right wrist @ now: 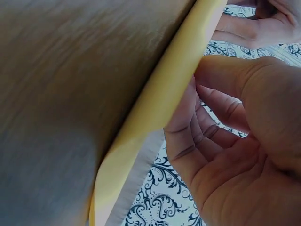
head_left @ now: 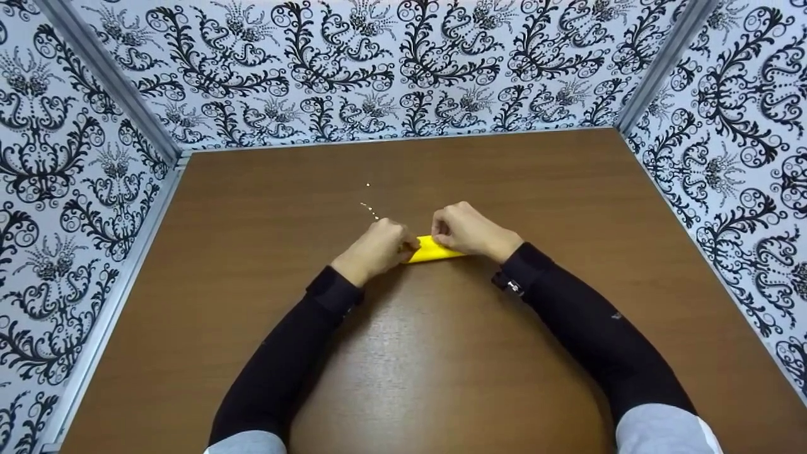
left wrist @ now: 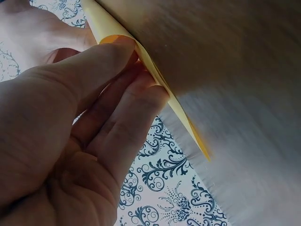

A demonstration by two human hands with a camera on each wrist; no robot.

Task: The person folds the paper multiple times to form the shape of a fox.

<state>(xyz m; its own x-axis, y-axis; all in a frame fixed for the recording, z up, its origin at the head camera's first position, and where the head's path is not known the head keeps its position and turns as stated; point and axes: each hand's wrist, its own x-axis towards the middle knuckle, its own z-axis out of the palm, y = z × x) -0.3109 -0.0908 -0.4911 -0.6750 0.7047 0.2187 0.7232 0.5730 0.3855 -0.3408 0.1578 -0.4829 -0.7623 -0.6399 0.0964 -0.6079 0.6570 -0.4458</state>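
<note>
A yellow sheet of paper point(head_left: 434, 251), folded or rolled over on itself into a narrow strip, lies across the brown table in the head view. At its left end my left hand point(head_left: 378, 246) pinches it. The left wrist view shows the thumb on the near edge of the paper point(left wrist: 110, 23) and fingertips against its fold. My right hand point(head_left: 473, 230) holds the other part. In the right wrist view, thumb and curled fingers meet at the edge of the paper point(right wrist: 164, 89), which bulges in a rounded fold. The fingers partly hide both ends in the head view.
Several tiny pale specks point(head_left: 370, 209) show on the brown table point(head_left: 252, 208) just beyond the left hand. Black-and-white patterned walls point(head_left: 403, 63) with grey metal frame strips point(head_left: 113, 75) enclose the table at the back and sides.
</note>
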